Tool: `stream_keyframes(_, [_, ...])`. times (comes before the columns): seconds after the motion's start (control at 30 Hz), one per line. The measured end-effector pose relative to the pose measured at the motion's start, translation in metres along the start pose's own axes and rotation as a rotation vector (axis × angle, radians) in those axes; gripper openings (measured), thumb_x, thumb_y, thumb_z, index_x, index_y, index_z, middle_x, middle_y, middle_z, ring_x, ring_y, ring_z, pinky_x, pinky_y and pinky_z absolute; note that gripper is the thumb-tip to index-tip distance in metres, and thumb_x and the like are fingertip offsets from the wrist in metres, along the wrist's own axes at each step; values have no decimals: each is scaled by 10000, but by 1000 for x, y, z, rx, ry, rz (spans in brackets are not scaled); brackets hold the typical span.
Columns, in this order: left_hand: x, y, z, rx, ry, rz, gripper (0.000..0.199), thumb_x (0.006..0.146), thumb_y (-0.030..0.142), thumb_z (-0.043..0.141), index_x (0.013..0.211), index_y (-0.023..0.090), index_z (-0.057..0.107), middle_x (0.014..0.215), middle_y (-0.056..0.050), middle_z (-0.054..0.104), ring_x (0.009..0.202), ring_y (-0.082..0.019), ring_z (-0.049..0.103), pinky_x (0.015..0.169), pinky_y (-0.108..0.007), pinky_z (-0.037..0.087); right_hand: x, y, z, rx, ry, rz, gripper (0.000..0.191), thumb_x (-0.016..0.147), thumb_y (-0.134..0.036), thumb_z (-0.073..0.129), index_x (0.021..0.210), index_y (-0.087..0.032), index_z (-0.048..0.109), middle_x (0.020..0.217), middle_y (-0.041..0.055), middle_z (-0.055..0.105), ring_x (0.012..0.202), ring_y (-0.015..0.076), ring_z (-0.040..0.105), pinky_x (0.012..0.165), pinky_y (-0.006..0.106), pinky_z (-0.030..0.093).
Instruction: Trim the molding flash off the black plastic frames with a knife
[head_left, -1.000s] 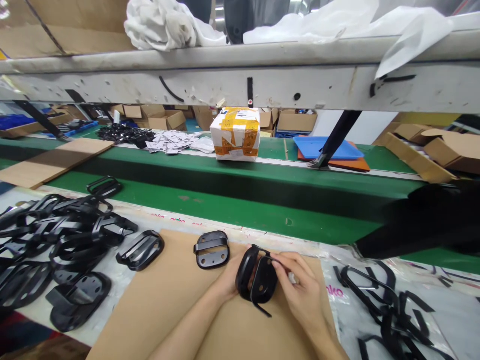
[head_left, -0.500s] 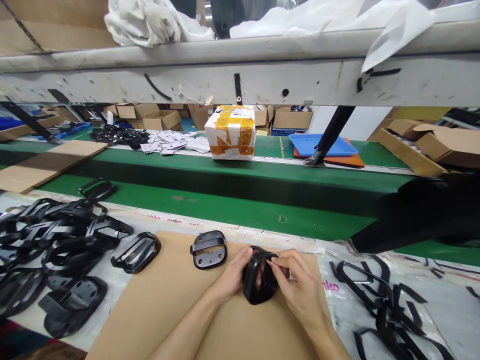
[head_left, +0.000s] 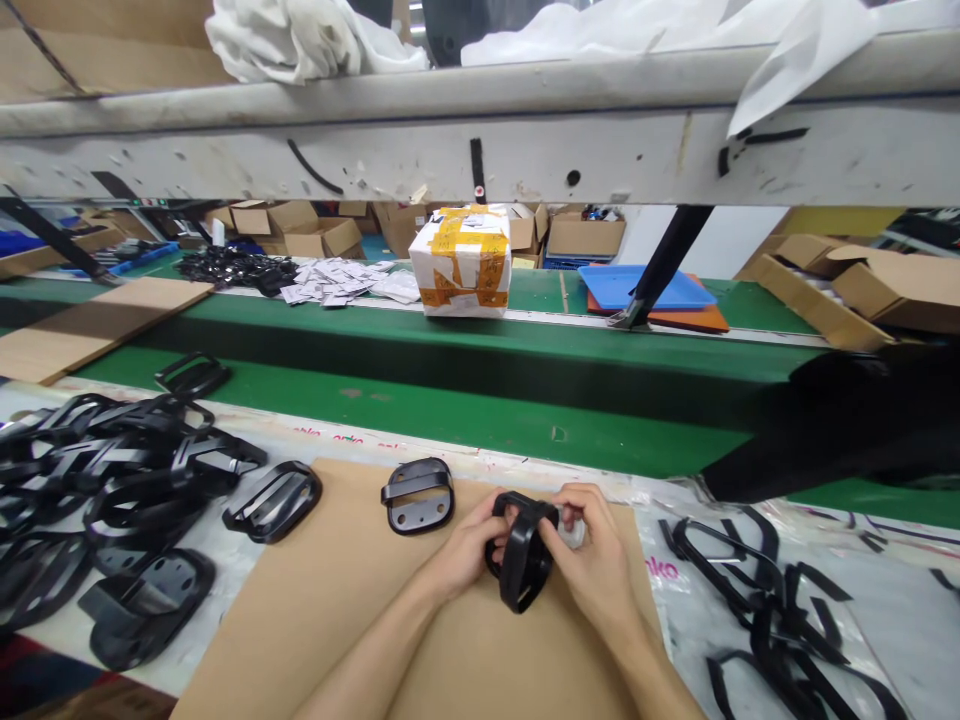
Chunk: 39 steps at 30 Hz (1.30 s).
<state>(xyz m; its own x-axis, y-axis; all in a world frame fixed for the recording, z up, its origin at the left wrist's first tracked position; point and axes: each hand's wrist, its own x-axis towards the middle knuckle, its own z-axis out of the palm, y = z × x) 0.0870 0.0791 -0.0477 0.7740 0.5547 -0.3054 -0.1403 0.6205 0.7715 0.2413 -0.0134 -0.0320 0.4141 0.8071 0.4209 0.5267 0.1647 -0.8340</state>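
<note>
On my remote feed I find the black plastic looped bracket [head_left: 516, 568] over the brown cardboard sheet [head_left: 315, 625], directly between both hands, long axis near upright, the left hand [head_left: 466, 548] gripping its left side, the right hand [head_left: 592, 545] pinching its upper right edge.

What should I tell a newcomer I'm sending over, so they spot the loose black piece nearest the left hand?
Find the brown cardboard sheet in front of the green surface. Near its far edge, beyond the left hand, lies the black piece with a band across it. It alone lies between the held piece and another loose piece at the sheet's left corner.
</note>
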Motion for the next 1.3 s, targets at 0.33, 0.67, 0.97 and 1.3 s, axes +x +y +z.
stream_keyframes(0.33, [0,3,3,-108,-15,33,457,783,518,823,1001,133,714,819,-34,637,689,-116,556,679,-229,437,0,5,-2,103,-152,63,241,1016,-197,564,1165,-332,696,1148,6,666,1098,190,618,970,309,478])
stream_keyframes(0.67, [1,4,-2,-152,-62,-45,473,761,487,856,1034,124,725,807,-41,657,651,-109,590,648,-220,484,1,6,-1,115,-173,101,203,1029,-275,553,1162,-275,706,1150,49,687,1085,226,640,952,358,509])
stream_keyframes(0.97, [2,-9,-3,41,-65,92,431,880,500,738,1105,135,692,941,-49,644,798,-136,569,739,-237,428,-2,4,0,86,-281,39,283,1069,-224,404,1274,-291,586,1166,45,633,1098,209,616,963,347,490])
stream_keyframes(1.3, [3,0,-2,29,-95,27,418,827,499,791,999,141,660,802,-23,639,654,-124,559,633,-236,426,-4,-5,4,106,-338,20,318,1069,-205,391,1316,-299,569,1191,59,584,1126,208,582,978,342,475])
